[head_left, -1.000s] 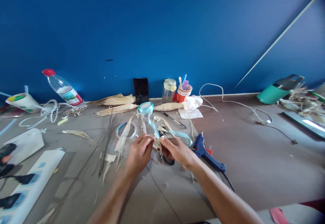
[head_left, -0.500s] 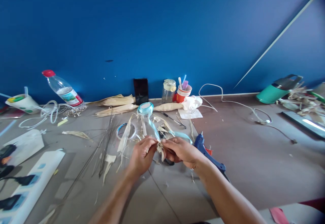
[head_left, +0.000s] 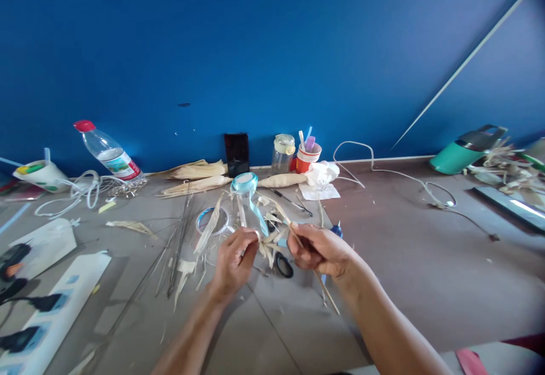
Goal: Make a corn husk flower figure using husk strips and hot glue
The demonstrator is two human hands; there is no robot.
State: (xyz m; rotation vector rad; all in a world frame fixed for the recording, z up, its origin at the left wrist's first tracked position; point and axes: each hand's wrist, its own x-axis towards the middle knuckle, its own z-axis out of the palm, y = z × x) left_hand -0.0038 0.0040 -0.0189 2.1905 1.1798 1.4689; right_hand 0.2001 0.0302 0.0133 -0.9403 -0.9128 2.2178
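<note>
My left hand is closed in a pinch, its fingertips on a small bundle of pale dried husk strips; the exact grip is partly hidden by the fingers. A short gap to the right, my right hand is wrapped round a thin wooden stick, which slants down toward me past the wrist. Between the hands, the black handle loop of scissors lies on the table. Light blue ribbon trails down from its spool just beyond them. A blue glue gun is mostly covered by my right hand.
A tape roll, thin wires and husk scraps lie left of centre. Along the wall stand a phone, a clear jar and a paper cup. A power strip is at near left, a green flask far right.
My hands have moved apart. The right hand now grips a stick that did not show before and covers most of the glue gun; the scissors' handle has come into sight.
</note>
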